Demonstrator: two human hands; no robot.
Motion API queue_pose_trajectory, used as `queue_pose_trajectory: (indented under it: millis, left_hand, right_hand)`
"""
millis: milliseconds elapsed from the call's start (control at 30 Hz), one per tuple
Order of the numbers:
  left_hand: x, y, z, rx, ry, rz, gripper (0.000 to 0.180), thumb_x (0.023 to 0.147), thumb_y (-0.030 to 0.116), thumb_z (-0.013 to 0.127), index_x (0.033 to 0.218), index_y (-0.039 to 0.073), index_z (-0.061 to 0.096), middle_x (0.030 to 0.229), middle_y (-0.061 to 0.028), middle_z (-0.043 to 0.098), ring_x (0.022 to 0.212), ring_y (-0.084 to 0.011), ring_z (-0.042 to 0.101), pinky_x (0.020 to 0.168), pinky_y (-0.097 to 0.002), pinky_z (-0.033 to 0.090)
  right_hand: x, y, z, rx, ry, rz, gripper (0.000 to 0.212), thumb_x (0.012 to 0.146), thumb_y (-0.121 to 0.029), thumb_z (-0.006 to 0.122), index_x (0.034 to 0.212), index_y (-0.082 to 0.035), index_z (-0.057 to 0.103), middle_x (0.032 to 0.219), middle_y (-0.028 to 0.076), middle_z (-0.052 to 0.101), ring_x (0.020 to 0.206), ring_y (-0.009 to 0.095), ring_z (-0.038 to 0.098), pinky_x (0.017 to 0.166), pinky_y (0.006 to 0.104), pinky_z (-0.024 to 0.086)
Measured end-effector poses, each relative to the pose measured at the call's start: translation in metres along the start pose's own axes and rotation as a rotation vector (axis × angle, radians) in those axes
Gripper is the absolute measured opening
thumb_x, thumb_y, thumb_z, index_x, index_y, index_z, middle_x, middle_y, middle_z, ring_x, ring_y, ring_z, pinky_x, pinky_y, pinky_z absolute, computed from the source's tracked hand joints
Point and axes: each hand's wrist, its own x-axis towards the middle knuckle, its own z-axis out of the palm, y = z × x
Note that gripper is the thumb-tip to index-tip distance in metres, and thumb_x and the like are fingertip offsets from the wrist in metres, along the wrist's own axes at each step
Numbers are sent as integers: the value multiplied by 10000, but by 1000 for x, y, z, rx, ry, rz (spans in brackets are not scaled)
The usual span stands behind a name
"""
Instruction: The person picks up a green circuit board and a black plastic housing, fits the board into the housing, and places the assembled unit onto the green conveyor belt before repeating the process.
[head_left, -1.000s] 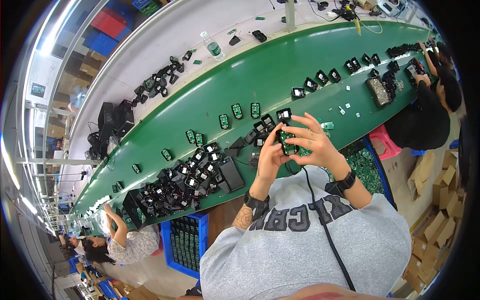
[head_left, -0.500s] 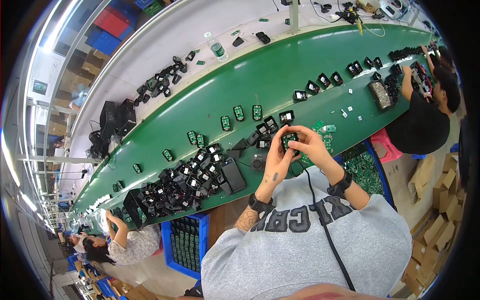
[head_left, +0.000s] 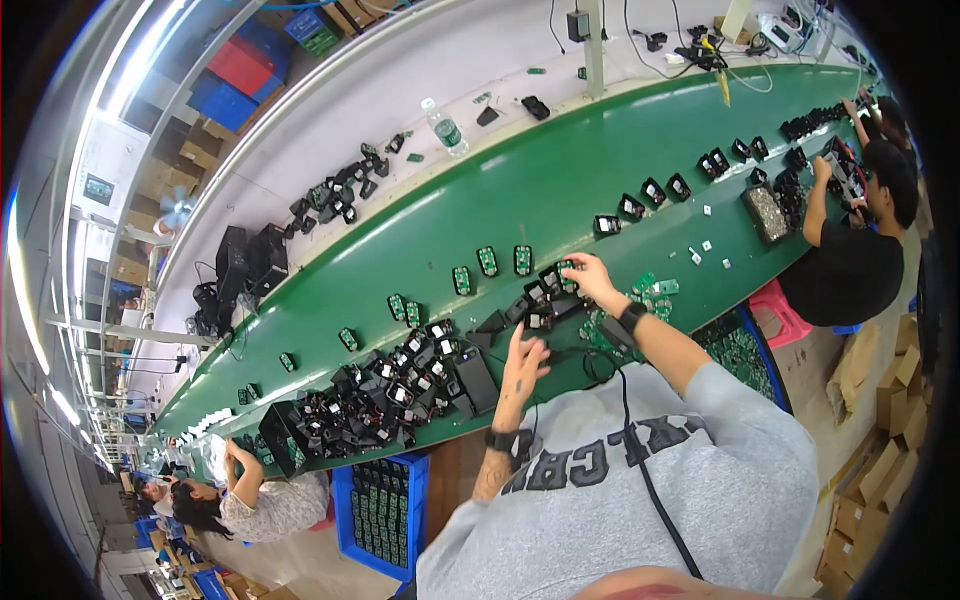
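Note:
My right hand [head_left: 594, 279] reaches forward over the bench, its fingertips closed on the edge of a small black housing with a green circuit board [head_left: 566, 270] in it. That housing is at the far right end of a short cluster of black housings [head_left: 541, 294]. My left hand [head_left: 525, 362] holds nothing. Its fingers are spread just on the near side of the cluster, to the right of a black box-shaped block [head_left: 474, 381]. Beyond the cluster, several board-filled housings [head_left: 487, 261] stand in a loose row on the green surface.
A large heap of black housings [head_left: 385, 385] lies to the left, and loose green boards [head_left: 655, 292] lie right of my hands. Blue crates [head_left: 425, 470] sit below the bench edge. Co-workers sit at both ends; a water bottle [head_left: 445, 128] stands on the back ledge.
My hands have parted. The right has carried the board-filled housing forward to the cluster; the left has let go, opened and moved back to the left. The view has shifted slightly.

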Motion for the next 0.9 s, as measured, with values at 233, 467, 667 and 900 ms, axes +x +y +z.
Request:
queue_pose_trajectory:
  millis: [233, 467, 667, 900]
  left_hand:
    - [-44, -11, -47, -5, 141, -39, 450, 979, 208, 514, 1397, 74, 410, 1197, -161, 604, 1032, -241, 626, 800, -343, 549]
    - [-49, -4, -66, 52, 258, -50, 415, 978, 222, 527, 1352, 55, 463, 1168, -143, 623, 1021, -207, 624, 804, -310, 531]
    - [-16, 2, -57, 125, 153, -12, 383, 974, 203, 527, 1324, 53, 492, 1144, -128, 632, 1007, -193, 625, 797, -309, 531]
    - [16, 54, 16, 10, -15, 223, 553, 930, 51, 564, 1437, 102, 350, 1214, -130, 578, 1037, -183, 606, 798, -279, 527]
  right_hand:
    - [91, 8, 15, -319, 202, -57, 386, 687, -151, 766, 1037, -15, 678, 1006, 157, 692, 925, 302, 663, 838, 369, 516]
    - [86, 7, 9, -520, 273, -307, 438, 719, -125, 689, 1144, -47, 610, 1128, 160, 594, 1071, 345, 544, 929, 405, 453]
    - [86, 18, -77, -1104, 131, -271, 511, 694, -82, 662, 1201, -92, 598, 1174, 115, 599, 1223, 309, 461, 966, 460, 403]
    - [17, -98, -61, 148, 57, -146, 492, 692, -177, 824, 1065, -16, 546, 931, 101, 674, 839, 164, 646, 752, 308, 520]
